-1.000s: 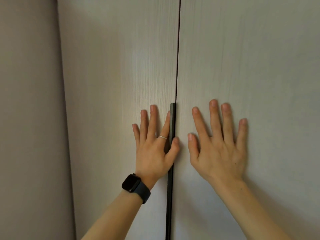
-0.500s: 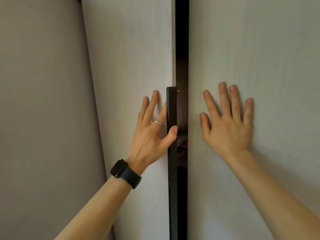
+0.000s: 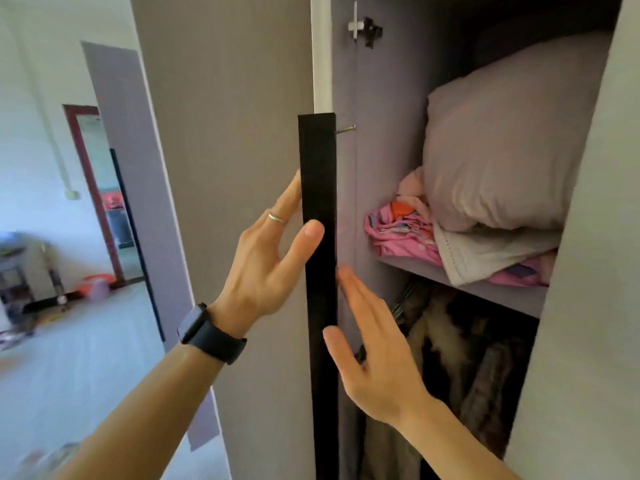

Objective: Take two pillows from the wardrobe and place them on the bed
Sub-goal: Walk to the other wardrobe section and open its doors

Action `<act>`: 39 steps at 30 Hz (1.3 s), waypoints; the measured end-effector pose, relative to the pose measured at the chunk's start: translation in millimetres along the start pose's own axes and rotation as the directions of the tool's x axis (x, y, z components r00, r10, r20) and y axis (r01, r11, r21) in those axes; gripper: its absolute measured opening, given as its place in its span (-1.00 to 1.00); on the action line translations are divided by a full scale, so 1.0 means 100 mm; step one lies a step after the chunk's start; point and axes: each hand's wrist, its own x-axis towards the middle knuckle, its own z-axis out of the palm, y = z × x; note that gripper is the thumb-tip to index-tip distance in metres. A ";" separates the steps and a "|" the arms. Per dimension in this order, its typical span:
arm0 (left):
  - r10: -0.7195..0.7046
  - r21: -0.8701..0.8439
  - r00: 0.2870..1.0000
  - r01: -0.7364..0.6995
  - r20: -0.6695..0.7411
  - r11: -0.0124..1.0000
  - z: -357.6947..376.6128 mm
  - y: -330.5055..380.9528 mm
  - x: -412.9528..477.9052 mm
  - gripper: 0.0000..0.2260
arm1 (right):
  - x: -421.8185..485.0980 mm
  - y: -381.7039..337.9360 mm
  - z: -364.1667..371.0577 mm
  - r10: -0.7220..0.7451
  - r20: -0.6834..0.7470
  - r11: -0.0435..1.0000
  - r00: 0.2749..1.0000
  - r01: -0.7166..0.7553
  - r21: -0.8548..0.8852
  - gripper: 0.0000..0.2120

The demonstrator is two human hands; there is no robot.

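Observation:
The wardrobe stands open in front of me. A large grey pillow [image 3: 502, 143] lies on its upper shelf [image 3: 502, 293], on top of folded linen. Only this one pillow shows. My left hand [image 3: 266, 261], with a ring and a black watch, holds the black handle strip [image 3: 318, 168] of the left door [image 3: 235, 133]: the thumb lies on the strip and the fingers reach behind it. With straight fingers, my right hand [image 3: 374, 358] is at the inner side of that door's edge, below the shelf. The bed is not in view.
Pink patterned cloth [image 3: 398, 230] and a folded white cloth [image 3: 485, 254] lie under the pillow. Dark clothes [image 3: 467, 358] hang below the shelf. The right door [image 3: 588, 306] fills the right edge. A doorway [image 3: 104, 202] and pale floor show at left.
The left door has swung wide open toward me, showing the shelf and pillow. My right hand left the right door and moved to the left door's inner edge.

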 end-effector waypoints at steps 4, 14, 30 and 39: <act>-0.055 0.180 0.983 0.087 -0.176 0.980 -0.36 -0.06 -0.19 -0.48 | 0.12 -0.06 0.53 -0.067 -0.010 0.994 0.998 0.066 -0.093 -0.26; -0.062 0.480 0.950 0.211 -0.307 0.852 -0.81 -0.31 -0.26 -0.39 | 0.45 -0.18 1.45 -0.110 -0.079 0.986 0.991 0.099 -0.131 -0.17; -0.020 0.609 0.943 0.230 -0.332 0.759 -0.58 -0.36 -0.53 -0.44 | 0.24 0.12 1.09 -0.200 -0.005 0.932 0.980 0.189 -0.310 -0.32; -0.216 0.206 0.966 0.185 0.143 0.961 1.13 -0.20 -0.64 -0.54 | -0.41 0.67 -0.67 -0.142 -0.163 0.755 0.976 0.001 -0.655 -0.50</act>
